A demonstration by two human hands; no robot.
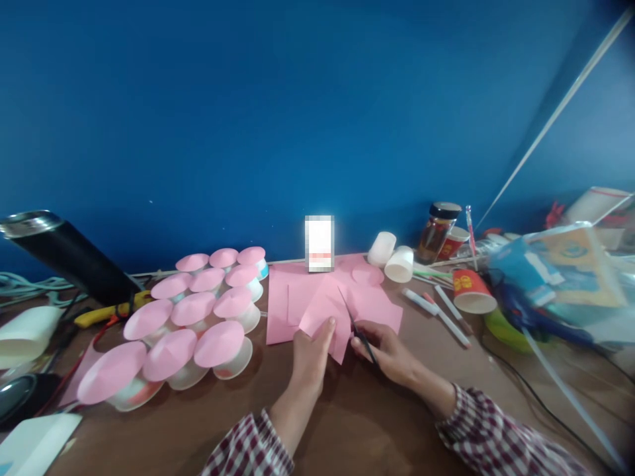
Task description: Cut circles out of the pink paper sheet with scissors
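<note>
My left hand [312, 354] pinches a piece of pink paper [320, 307] between thumb and fingers, in the middle of the view. Dark-handled scissors [364, 340] are in my right hand [384, 347], their blades at the right part of that paper. More pink sheets [278, 297] lie flat on the table beneath and behind it, and a pink disc [368, 275] rests on them. To the left stand several cups with pink cone-shaped tops [173, 354], arranged in rows.
Behind the sheets a bright blurred rectangle [319, 244] stands by the blue wall. White cups [399, 264], markers [436, 314], a jar [436, 231] and a red cup [473, 291] are on the right. A black flask [74, 254] leans at far left, near yellow-handled pliers [112, 309].
</note>
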